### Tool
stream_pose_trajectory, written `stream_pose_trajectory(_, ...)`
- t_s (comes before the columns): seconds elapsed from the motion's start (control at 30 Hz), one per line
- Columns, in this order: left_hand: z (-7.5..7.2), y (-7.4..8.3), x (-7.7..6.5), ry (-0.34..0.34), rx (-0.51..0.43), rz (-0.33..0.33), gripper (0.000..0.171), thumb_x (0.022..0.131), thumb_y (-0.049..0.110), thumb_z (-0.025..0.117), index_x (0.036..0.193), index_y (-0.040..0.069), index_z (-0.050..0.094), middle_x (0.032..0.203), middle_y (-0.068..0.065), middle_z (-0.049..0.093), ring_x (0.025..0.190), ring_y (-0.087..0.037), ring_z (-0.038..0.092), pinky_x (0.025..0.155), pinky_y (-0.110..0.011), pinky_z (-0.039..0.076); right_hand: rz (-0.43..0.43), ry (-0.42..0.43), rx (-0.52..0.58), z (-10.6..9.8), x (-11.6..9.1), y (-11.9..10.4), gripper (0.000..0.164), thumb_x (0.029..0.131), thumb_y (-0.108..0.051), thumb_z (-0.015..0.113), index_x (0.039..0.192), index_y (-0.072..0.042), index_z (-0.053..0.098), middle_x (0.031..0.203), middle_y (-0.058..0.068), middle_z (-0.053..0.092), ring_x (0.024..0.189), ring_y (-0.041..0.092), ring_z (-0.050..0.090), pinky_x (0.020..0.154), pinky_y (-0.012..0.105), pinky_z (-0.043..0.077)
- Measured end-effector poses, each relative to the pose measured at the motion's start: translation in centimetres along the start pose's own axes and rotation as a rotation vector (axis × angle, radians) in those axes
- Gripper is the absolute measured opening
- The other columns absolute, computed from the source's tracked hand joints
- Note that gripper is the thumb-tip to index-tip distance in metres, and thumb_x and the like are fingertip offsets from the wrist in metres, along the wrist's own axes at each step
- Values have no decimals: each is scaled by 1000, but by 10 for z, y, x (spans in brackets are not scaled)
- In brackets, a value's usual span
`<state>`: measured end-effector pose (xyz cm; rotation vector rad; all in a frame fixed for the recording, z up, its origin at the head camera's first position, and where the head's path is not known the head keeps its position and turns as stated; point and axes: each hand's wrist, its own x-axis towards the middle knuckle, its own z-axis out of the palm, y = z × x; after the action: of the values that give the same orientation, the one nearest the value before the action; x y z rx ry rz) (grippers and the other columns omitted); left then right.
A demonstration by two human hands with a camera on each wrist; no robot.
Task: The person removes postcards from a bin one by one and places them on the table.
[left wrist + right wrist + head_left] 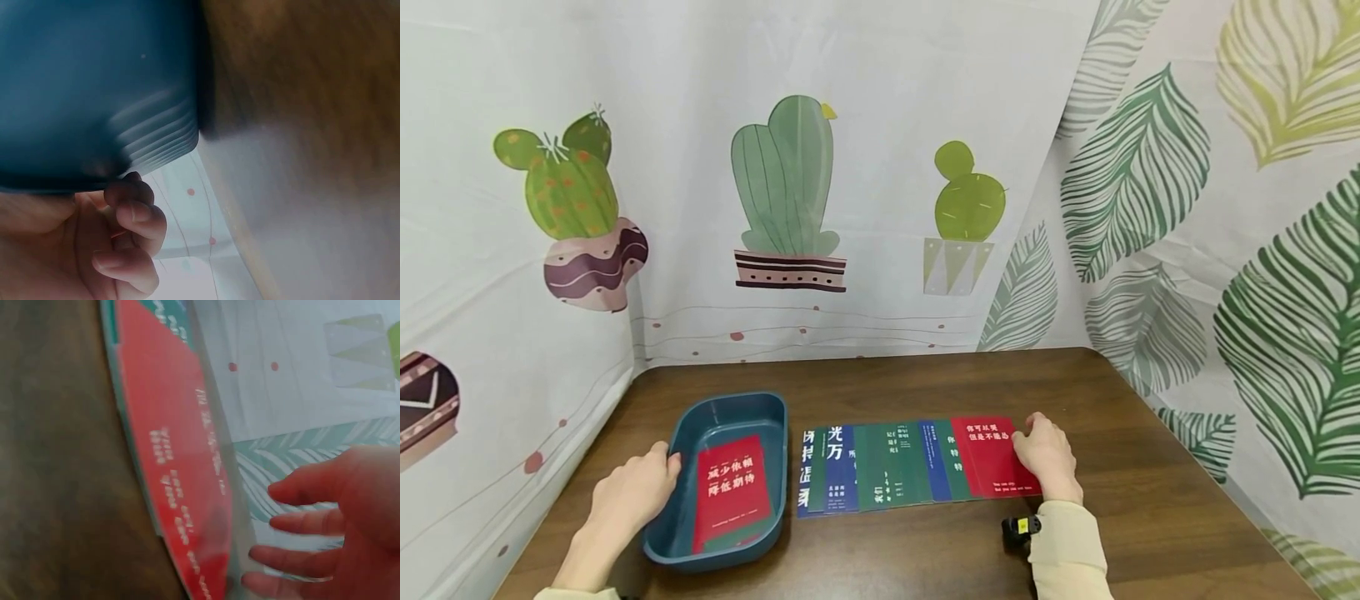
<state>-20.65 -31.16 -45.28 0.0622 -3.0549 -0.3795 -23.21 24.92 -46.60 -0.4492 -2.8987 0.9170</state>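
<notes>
My left hand [634, 487] grips the left rim of a dark blue plastic basin [777, 454], its fingers curled under the edge in the left wrist view. Inside the basin lies a red card [737, 492] with white characters, over a green one that peeks out below it. My right hand [1051, 457] is at the right end of a row of overlapping cards, beside the red card [996, 462] on top there. In the right wrist view its fingers [297, 523] are spread and relaxed, next to the cards' edge.
The row continues left with green cards [880, 467] and blue cards [936, 471] on the brown wooden table [925, 550]. A cloth printed with cacti and leaves [887, 250] hangs behind the table and along its sides. A small black device [1018, 531] sits at the right wrist.
</notes>
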Motion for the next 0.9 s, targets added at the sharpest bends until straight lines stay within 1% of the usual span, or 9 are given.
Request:
stream_pose_trajectory(0.1, 0, -1, 0, -1, 0, -3, 42, 99, 30, 49, 114, -8, 52, 96, -36, 61, 79, -53, 60, 65, -65, 46, -64, 25, 29, -1, 0, -3, 38, 94, -18, 57, 125, 3, 52, 119, 31, 55, 105, 45, 54, 82, 60, 42)
stream_pose_trajectory(0.23, -1, -1, -1, 1, -1, -2, 41, 98, 30, 50, 113, -8, 53, 96, -36, 61, 78, -53, 60, 65, -65, 46, -151, 66, 64, 5, 0, -12, 38, 93, -13, 58, 126, 4, 52, 122, 31, 53, 108, 46, 52, 87, 60, 42)
stream_pose_trajectory(0.4, -3, 1, -1, 0, -1, -4, 41, 98, 30, 50, 113, -8, 53, 96, -36, 61, 78, -53, 60, 65, -65, 47, -233, 58, 106, 17, -2, -27, 41, 91, -9, 61, 129, 3, 52, 129, 28, 50, 115, 43, 47, 93, 60, 41)
stream_pose_trajectory(0.57, -4, 2, -2, 4, 1, -2, 40, 98, 29, 51, 112, -8, 53, 95, -36, 61, 77, -52, 60, 65, -65, 47, -268, 46, 124, 23, -7, -39, 44, 89, -9, 63, 130, 0, 51, 134, 23, 48, 123, 40, 42, 95, 60, 40)
stream_pose_trajectory(0.9, -2, 1, -2, 7, 1, -3, 40, 98, 29, 50, 112, -8, 53, 95, -36, 61, 77, -52, 59, 65, -65, 46, -335, 41, 112, 22, -10, -52, 41, 89, -7, 63, 128, -1, 54, 131, 21, 51, 122, 40, 44, 98, 57, 40)
